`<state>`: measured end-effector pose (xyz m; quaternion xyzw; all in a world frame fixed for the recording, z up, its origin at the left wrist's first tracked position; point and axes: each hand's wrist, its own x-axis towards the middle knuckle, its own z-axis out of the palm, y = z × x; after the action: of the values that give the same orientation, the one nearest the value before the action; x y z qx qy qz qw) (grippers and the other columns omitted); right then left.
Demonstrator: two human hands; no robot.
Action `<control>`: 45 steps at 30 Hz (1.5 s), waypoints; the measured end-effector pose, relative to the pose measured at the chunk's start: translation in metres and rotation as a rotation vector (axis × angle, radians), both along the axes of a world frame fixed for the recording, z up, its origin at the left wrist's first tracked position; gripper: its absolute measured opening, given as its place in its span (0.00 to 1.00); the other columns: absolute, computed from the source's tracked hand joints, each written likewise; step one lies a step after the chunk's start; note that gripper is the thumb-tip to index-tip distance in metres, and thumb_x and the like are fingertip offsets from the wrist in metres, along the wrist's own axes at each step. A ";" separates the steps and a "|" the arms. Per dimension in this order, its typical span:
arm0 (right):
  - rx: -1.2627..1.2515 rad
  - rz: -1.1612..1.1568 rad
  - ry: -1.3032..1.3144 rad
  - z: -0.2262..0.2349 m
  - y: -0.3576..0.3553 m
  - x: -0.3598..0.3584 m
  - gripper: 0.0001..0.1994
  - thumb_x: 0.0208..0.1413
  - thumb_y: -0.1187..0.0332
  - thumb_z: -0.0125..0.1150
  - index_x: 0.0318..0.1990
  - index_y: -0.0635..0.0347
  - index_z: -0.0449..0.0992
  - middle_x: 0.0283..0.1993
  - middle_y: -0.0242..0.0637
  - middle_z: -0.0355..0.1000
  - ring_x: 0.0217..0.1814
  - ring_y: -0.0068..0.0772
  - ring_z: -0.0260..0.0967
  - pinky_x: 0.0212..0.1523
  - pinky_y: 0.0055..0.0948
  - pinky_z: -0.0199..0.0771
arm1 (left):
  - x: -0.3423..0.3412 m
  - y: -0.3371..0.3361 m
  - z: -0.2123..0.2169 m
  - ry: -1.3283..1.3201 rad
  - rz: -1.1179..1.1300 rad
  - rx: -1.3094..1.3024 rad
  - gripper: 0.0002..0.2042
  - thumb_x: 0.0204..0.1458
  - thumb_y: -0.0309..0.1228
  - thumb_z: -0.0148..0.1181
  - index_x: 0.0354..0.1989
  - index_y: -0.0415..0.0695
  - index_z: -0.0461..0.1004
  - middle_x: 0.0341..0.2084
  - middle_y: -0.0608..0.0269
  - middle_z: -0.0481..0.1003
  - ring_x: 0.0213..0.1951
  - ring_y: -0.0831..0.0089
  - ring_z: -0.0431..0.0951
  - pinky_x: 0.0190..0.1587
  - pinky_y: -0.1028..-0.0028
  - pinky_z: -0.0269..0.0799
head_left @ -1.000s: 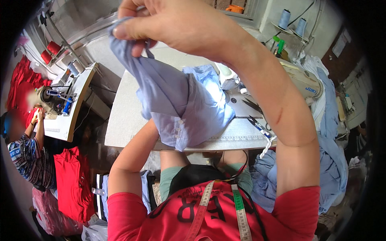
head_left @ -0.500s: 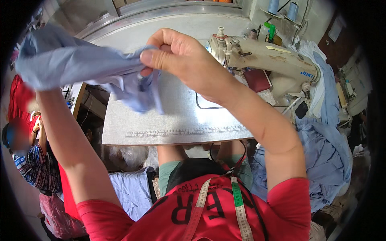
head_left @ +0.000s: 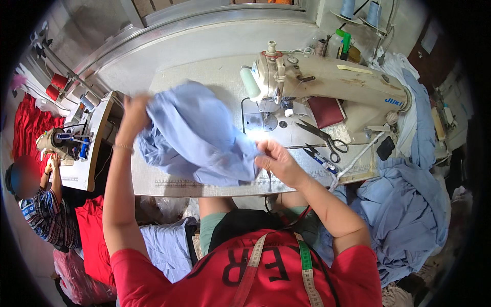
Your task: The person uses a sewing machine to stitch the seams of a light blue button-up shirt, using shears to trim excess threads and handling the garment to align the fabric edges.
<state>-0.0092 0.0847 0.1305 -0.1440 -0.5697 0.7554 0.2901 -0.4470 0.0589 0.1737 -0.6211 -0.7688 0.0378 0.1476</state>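
A light blue cloth piece [head_left: 199, 135], crumpled and partly folded, spreads between my hands over the sewing table [head_left: 169, 190]. My left hand [head_left: 134, 120], smeared by motion, grips its upper left edge. At the cloth's lower right corner, my right hand [head_left: 280, 161] pinches the fabric between thumb and fingers. Just beyond the right hand stands a cream sewing machine [head_left: 332, 77], its needle area to the right of the cloth. Black scissors [head_left: 327, 139] and blue-handled thread snips [head_left: 321, 161] lie to the right of that hand.
A maroon flat case [head_left: 326, 111] lies under the machine arm. Blue garments [head_left: 409, 204] are heaped at the right. A co-worker [head_left: 46, 215] sits at another sewing machine [head_left: 56, 143] on the left. Blue thread spools [head_left: 372, 13] stand at the upper right.
The cloth has come down from the upper left onto the table and spread out. My right hand has moved down and right, away from the left hand, uncovering the scissors and snips.
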 end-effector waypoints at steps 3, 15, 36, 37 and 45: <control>0.200 0.131 -0.121 -0.026 0.001 -0.006 0.09 0.59 0.69 0.61 0.38 0.58 0.66 0.35 0.25 0.62 0.38 0.17 0.59 0.40 0.21 0.64 | 0.070 -0.047 0.001 -0.347 0.142 -0.462 0.37 0.43 0.32 0.66 0.66 0.54 0.61 0.63 0.61 0.64 0.68 0.61 0.56 0.70 0.46 0.36; 0.253 0.234 -0.101 0.025 -0.010 -0.015 0.10 0.58 0.70 0.62 0.36 0.58 0.64 0.34 0.25 0.60 0.37 0.18 0.58 0.38 0.20 0.63 | 0.156 -0.010 0.034 -1.424 -0.723 -0.654 0.15 0.54 0.39 0.64 0.29 0.36 0.78 0.36 0.52 0.76 0.49 0.61 0.72 0.52 0.62 0.65; 0.582 0.054 -0.358 0.053 -0.019 -0.073 0.08 0.56 0.72 0.62 0.37 0.64 0.68 0.36 0.31 0.68 0.41 0.20 0.63 0.44 0.25 0.68 | 0.120 -0.088 0.071 -0.494 -0.657 0.096 0.10 0.50 0.39 0.61 0.30 0.45 0.80 0.24 0.64 0.76 0.33 0.67 0.73 0.45 0.68 0.61; 0.603 0.024 -0.364 0.053 -0.019 -0.074 0.09 0.56 0.72 0.62 0.37 0.64 0.68 0.34 0.30 0.66 0.39 0.20 0.63 0.43 0.25 0.68 | 0.122 -0.091 0.071 -0.392 -0.644 0.118 0.09 0.50 0.38 0.62 0.30 0.46 0.79 0.24 0.65 0.75 0.33 0.68 0.72 0.44 0.68 0.61; 0.728 -0.089 -0.440 0.067 -0.018 -0.077 0.11 0.56 0.67 0.61 0.38 0.65 0.68 0.34 0.45 0.73 0.39 0.40 0.72 0.46 0.36 0.70 | 0.138 -0.109 0.059 -0.318 -0.372 0.280 0.07 0.42 0.30 0.66 0.23 0.43 0.73 0.24 0.65 0.72 0.35 0.65 0.73 0.41 0.68 0.66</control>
<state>-0.0857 0.0668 0.1972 -0.2143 -0.8407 0.4430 0.2259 -0.3086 -0.0500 0.2332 -0.7232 -0.6528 -0.1946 0.1140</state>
